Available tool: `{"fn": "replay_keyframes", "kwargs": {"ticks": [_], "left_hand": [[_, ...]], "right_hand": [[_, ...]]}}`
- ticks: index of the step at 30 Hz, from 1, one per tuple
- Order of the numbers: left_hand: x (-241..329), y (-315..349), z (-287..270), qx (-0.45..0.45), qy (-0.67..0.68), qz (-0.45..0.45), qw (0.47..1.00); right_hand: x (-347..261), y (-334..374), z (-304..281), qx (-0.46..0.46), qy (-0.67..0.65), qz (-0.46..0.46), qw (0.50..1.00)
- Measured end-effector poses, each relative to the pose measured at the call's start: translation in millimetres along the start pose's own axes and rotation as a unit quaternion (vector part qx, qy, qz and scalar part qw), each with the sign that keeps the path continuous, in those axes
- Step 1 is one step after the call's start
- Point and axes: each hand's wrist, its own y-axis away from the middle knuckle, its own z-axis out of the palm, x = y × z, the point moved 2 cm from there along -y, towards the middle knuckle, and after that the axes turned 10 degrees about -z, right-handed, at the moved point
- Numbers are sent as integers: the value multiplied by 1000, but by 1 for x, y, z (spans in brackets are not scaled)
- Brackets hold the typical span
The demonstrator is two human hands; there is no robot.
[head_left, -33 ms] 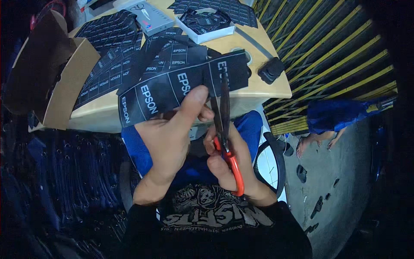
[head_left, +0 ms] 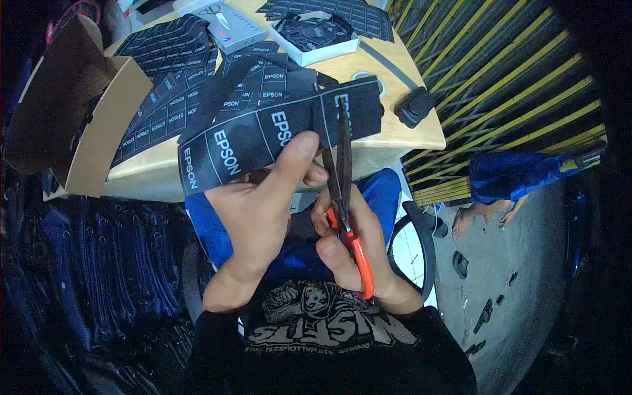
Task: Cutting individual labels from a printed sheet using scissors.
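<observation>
**Scissors cutting a black printed strip held over the lap**

Seen from above, a person sits at a pale wooden counter (head_left: pixel 408 135). The left hand (head_left: pixel 260 210) holds up a long black strip (head_left: pixel 263 138) printed with white lettering and divided by thin white lines into panels. Its thumb lies flat on top of the strip and its fingers (head_left: pixel 315 176) curl beneath — pinching the strip between them. The strip hangs in the air just in front of the counter's near edge, slanting up from lower left to upper right.

The right hand (head_left: pixel 352 247) grips a pair of scissors (head_left: pixel 343 197) with orange handles, its fingers wrapped through and around the loops. The dark blades point away from the body and cross the strip near its right end, along one of the white lines. How far apart the blades stand cannot be told.

On the counter behind lie more black printed sheets (head_left: pixel 164 85), spread and overlapping. A white tray (head_left: pixel 316 49) holding black cut pieces sits farther back, and a small black block (head_left: pixel 415 105) rests near the right edge. An open cardboard box (head_left: pixel 72 112) stands at the left — tilted, brown inside.
</observation>
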Motion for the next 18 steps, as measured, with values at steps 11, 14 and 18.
{"fn": "replay_keyframes", "kwargs": {"ticks": [11, 14, 18], "left_hand": [[7, 1, -1, -11, -23, 18, 1000], [7, 1, 0, -14, -42, 7, 999], [9, 2, 0, -8, -35, 0, 999]], "right_hand": [[-10, -6, -1, -7, 35, 11, 999], [-10, -7, -1, 2, 28, 26, 999], [-9, -8, -1, -2, 65, -4, 998]]}}
